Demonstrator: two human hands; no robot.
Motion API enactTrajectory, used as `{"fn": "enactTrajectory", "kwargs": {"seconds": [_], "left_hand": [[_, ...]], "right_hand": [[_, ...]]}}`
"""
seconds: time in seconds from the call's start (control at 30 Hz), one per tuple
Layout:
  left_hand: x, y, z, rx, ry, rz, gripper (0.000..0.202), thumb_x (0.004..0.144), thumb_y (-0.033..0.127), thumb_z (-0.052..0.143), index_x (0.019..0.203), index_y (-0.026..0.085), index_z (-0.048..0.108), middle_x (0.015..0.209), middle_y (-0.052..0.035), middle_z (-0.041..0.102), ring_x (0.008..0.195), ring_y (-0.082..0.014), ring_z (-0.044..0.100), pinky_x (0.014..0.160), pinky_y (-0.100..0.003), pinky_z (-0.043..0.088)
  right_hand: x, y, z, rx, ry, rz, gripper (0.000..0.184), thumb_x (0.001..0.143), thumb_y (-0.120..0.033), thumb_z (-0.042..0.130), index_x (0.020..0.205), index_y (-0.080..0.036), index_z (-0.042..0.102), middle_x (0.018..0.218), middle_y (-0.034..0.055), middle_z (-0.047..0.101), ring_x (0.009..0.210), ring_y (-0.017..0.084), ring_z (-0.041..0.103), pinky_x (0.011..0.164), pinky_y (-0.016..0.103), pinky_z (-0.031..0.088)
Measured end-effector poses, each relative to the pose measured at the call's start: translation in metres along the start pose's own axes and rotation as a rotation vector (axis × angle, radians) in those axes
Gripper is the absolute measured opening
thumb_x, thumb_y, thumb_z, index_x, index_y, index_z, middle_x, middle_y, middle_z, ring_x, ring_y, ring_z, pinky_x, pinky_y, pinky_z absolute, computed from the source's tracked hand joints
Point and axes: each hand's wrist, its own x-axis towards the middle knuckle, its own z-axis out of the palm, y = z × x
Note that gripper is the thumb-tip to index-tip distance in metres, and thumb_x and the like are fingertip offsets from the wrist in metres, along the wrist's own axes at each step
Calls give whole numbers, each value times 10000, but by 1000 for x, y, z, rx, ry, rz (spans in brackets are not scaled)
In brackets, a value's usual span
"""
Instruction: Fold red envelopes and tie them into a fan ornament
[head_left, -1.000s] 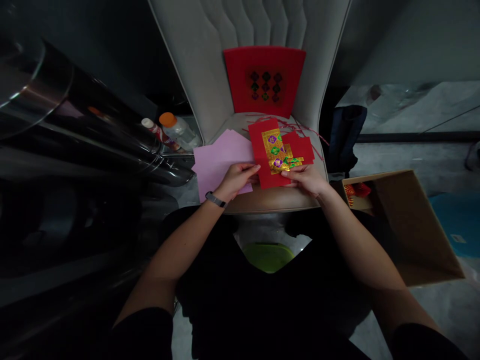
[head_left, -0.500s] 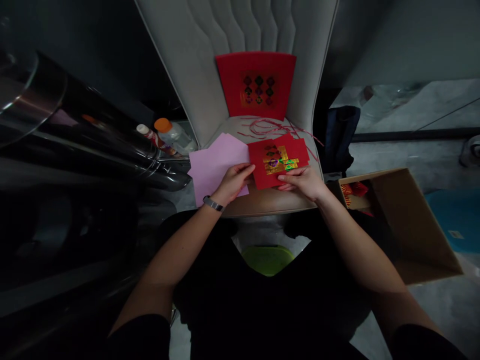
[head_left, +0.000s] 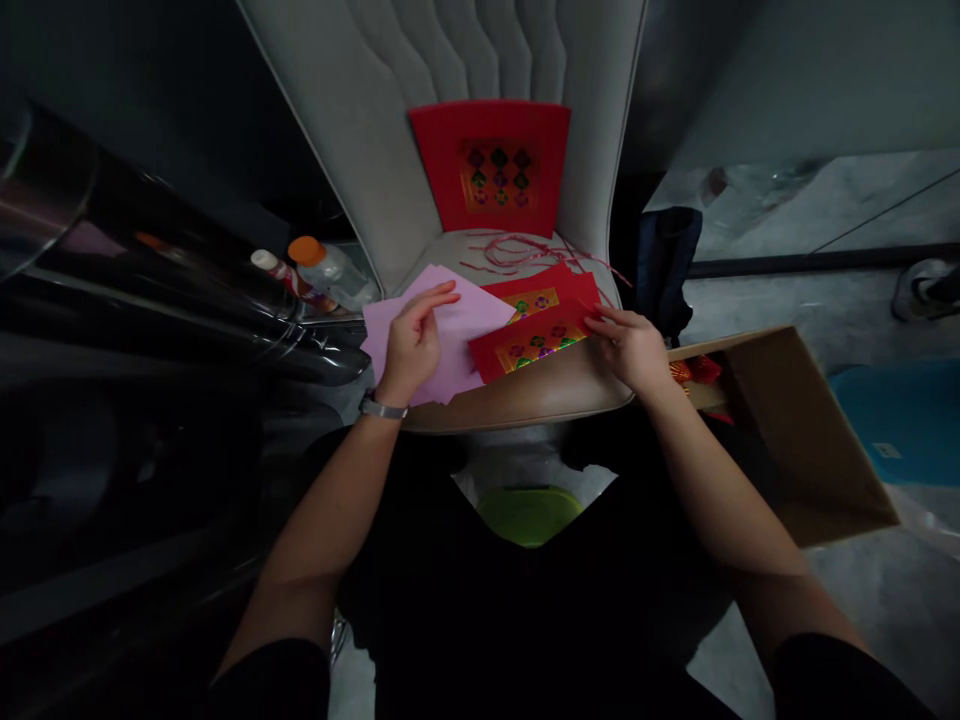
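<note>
My right hand (head_left: 631,348) pinches the right end of a red card (head_left: 491,358) with shiny gold, green and purple patterns, tilted over the chair's front edge. Behind it more red cards (head_left: 577,283) lie on the seat. My left hand (head_left: 414,340) is raised above a fanned stack of pink paper sheets (head_left: 457,325), its fingers stretched out and holding nothing. A larger red patterned sheet (head_left: 544,130) leans against the chair back. Red and white strings (head_left: 517,250) lie loosely between that sheet and the cards.
The pale padded chair (head_left: 581,385) stands before my knees. At its left are an orange-capped bottle (head_left: 330,270) and a white-capped bottle (head_left: 281,272). A cardboard box (head_left: 802,430) with red and gold items stands at right, near a blue container (head_left: 900,420). Something green (head_left: 531,515) sits below.
My left hand has let go of the red card and moved left over the pink sheets. The right hand has tilted the card and now holds its right end.
</note>
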Motion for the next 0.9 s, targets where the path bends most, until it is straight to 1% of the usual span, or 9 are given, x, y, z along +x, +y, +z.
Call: {"fn": "enactTrajectory", "kwargs": {"seconds": [0.07,0.13,0.23,0.3,0.4,0.53,0.63,0.77,0.9], "left_hand": [[-26,10,16,231,-286,109,481,1086,465,411,1475,242,585,1632,-92,502,1545,-268,426,1286,-534,325],[-55,20,38,437,-537,176,727,1029,595,495,1620,183,400,1728,-142,322,1625,-352,241,1315,-596,223],[-86,23,62,632,-671,242,984,970,703,522,1669,67,248,1747,-199,221,1642,-411,102,1330,-616,119],[-93,19,67,697,-675,261,1016,972,713,500,1674,39,206,1754,-204,183,1644,-413,77,1335,-608,96],[-91,15,65,726,-664,267,1013,979,712,482,1688,60,166,1759,-193,166,1647,-399,87,1335,-601,106],[-86,16,60,699,-661,266,998,975,706,504,1692,93,178,1755,-183,206,1644,-390,124,1332,-604,128],[-80,17,56,621,-657,258,889,995,660,515,1668,127,284,1736,-170,289,1629,-378,205,1312,-594,225],[-61,10,53,496,-519,237,443,1088,420,425,1428,212,619,1600,-124,519,1504,-285,455,1230,-525,414],[-43,-2,58,521,-388,232,385,1081,376,451,1354,203,661,1578,-148,523,1491,-298,461,1231,-550,411]], "right_hand": [[-10,2,8,-113,-91,15,389,954,-172,526,1242,-205,786,1424,137,693,1331,325,643,1150,568,451],[-21,-9,18,-197,-110,18,433,955,-180,523,1334,-188,732,1504,151,629,1450,352,537,1243,669,280],[-40,-41,34,-199,-125,-86,525,1022,-324,506,1513,-153,578,1623,156,493,1567,340,382,1311,660,64],[-51,-57,43,-126,-265,-256,676,1042,-502,484,1590,-106,463,1648,157,451,1591,309,342,1338,572,75],[-62,-55,44,-134,-277,-184,847,1021,-662,447,1648,-103,338,1685,162,377,1601,297,322,1338,557,72],[-64,-25,25,-230,-183,85,845,1038,-666,398,1654,-94,307,1691,187,357,1586,313,352,1315,625,37],[-56,-15,12,-266,-157,192,819,1035,-666,411,1622,-95,379,1660,199,416,1558,338,397,1292,680,33],[-42,-26,11,-289,-105,232,744,1044,-606,441,1570,-81,464,1624,229,470,1527,358,437,1286,685,73],[-30,-39,27,-268,-94,42,717,1044,-581,469,1609,-141,431,1713,184,334,1605,314,305,1320,585,111]]}}
